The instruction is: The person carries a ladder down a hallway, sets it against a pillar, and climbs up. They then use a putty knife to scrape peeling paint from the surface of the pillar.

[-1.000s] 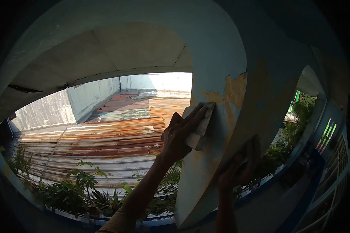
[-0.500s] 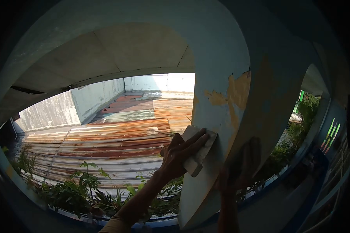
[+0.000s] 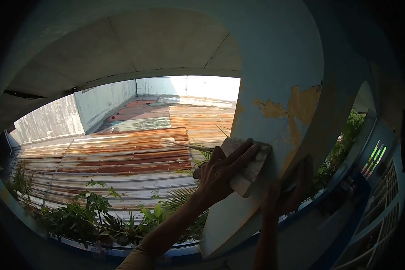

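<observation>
The sanding pad lies under the fingers of the left hand, which clamps it flat against the pillar. Its long axis runs roughly upright, leaning slightly. The right hand rests on the pillar just beside it, in shadow, so its grip is unclear.

The person's left arm is bare from the wrist down to a pale tan sleeve at the lower edge. The left grip is ungloved. The right arm and right grip, also bare, sit in deep shadow.
</observation>
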`<state>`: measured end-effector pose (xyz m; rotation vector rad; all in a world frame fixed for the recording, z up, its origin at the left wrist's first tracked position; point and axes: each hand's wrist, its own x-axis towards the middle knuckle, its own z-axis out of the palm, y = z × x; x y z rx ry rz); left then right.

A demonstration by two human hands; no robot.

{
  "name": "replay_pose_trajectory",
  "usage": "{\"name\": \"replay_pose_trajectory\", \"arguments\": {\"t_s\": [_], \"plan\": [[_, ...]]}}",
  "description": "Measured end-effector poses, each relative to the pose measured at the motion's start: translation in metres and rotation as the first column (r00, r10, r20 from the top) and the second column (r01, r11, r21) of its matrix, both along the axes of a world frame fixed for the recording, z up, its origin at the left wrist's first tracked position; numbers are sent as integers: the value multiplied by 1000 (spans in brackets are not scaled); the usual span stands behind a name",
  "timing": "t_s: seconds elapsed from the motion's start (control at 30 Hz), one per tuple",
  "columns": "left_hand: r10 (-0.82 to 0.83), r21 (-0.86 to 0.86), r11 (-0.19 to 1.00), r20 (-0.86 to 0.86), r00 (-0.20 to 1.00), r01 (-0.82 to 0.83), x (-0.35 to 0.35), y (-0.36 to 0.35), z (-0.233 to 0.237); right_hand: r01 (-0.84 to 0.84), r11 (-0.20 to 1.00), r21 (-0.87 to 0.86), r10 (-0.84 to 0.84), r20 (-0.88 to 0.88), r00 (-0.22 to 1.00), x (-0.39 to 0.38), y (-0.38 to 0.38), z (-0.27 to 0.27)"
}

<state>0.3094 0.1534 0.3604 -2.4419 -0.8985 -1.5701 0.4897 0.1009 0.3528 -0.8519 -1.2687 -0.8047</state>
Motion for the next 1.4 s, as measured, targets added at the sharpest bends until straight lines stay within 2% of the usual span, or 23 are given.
{"name": "replay_pose_trajectory", "arguments": {"t_s": [0.07,0.17,0.2,0.27,0.4,0.43,0.5,0.53,0.57,0.63,0.7,0.73,0.77,0.83,0.93,1.07,1.17,1.23,1.3,1.37,1.4], "plan": [[26,69,997,98,995,-33,10,3,-1,27,1000,-16,-27,12,1000,-1,1,-2],[54,81,995,130,990,-65,17,8,53,4,1000,23,-3,-6,1000,0,2,0],[49,74,995,138,989,-60,17,10,57,-7,999,33,7,9,1000,0,3,1],[80,21,996,58,995,-82,10,11,63,-16,999,43,15,20,1000,0,2,3],[-37,89,996,69,997,31,6,-4,13,14,999,32,-16,48,999,4,2,2],[2,50,999,69,998,-5,10,-4,8,11,999,38,-13,38,999,3,3,1],[13,22,1000,112,994,-16,14,-1,38,9,999,33,-10,44,999,2,2,1],[77,29,996,97,992,-80,15,4,56,-1,999,32,0,48,999,1,2,3],[49,78,995,129,990,-60,16,6,70,-9,999,31,8,49,999,2,0,4],[16,95,995,114,993,-27,13,7,61,-16,999,39,14,49,999,5,-1,1],[16,109,994,27,999,-19,3,1,21,-29,997,70,26,51,998,5,2,0],[-41,112,993,48,998,35,3,0,-3,-21,997,68,18,49,999,6,2,-1],[-15,161,987,69,998,3,4,-5,-2,-12,998,68,10,40,999,3,4,-2],[-7,55,998,62,998,3,4,-6,7,3,998,57,-5,42,999,2,2,-2],[11,4,1000,17,1000,-11,0,-4,10,5,998,64,-7,28,1000,3,5,0],[-22,28,999,43,999,21,7,-12,4,44,998,44,-47,55,997,2,-1,1],[50,-7,999,79,996,-49,11,-4,25,-3,995,102,0,33,999,1,4,0],[33,70,997,133,991,-43,13,4,53,5,997,78,-8,46,999,1,2,-1],[-8,55,998,111,994,1,4,3,44,15,996,89,-17,26,999,-1,2,-1],[-1,1,1000,3,1000,1,-1,-7,11,15,997,69,-19,54,998,1,2,-1],[-7,29,1000,33,999,6,3,-10,6,18,997,79,-22,51,998,0,4,0]]}}
